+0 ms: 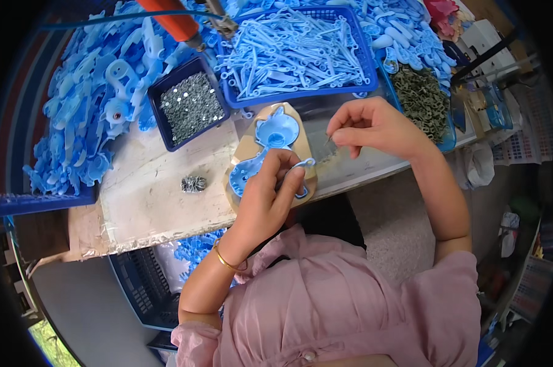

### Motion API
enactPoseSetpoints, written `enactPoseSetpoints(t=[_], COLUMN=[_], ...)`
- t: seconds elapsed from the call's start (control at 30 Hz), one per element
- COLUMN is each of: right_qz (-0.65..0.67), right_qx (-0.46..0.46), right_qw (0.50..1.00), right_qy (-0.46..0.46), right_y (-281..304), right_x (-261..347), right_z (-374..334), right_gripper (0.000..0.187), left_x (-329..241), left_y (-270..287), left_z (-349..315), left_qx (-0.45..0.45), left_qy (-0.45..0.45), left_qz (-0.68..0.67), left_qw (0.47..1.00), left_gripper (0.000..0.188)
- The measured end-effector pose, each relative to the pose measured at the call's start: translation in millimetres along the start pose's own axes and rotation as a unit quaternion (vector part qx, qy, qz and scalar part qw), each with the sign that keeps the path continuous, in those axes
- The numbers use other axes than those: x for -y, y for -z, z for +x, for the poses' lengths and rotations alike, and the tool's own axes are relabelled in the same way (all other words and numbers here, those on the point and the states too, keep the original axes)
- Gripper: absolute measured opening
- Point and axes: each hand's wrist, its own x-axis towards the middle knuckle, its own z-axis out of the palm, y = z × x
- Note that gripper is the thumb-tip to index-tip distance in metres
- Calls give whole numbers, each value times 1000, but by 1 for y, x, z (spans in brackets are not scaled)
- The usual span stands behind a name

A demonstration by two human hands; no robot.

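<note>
Pale worktable (135,196): at center, a blue part (277,127) on a tan block (304,144). My left hand (270,192) clamps a blue stick (307,163) there; rightward, my right hand's (374,129) fingertips pinch something small (329,139). Tray (301,96) above.

On the table (145,205) before us sits a block (305,144) bearing a part (279,129), our left hand (267,196) over its near end, our right hand (377,131) off to its right. Behind it stands a basket (301,95) of levers (295,52); behind-left, a tray (158,120) of discs (194,104), then a heap (80,122); behind-right, a box (449,139) of clips (420,101). A bundle (194,183) lies left.
</note>
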Motion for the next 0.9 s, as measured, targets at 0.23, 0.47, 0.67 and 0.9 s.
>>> enactPoseSetpoints(t=[0.23,0.47,0.67,0.9], right_qz=[-2,-69,-72,-37], right_qx=[15,3,12,37], right_qw=[1000,997,996,997], right_qy=[-11,-21,-59,53], right_y=[-41,-58,-58,-72], right_x=[-3,0,10,-13], right_z=[21,16,14,19], right_gripper=[17,16,13,18], left_x=[2,2,4,8], left_y=[3,2,6,17], left_z=[-5,-6,-11,-17], left_qx=[-23,-37,-37,-31], left_qy=[19,17,10,31], left_qz=[5,116,168,111], left_qw=[1000,992,985,993], left_gripper=[19,24,25,21])
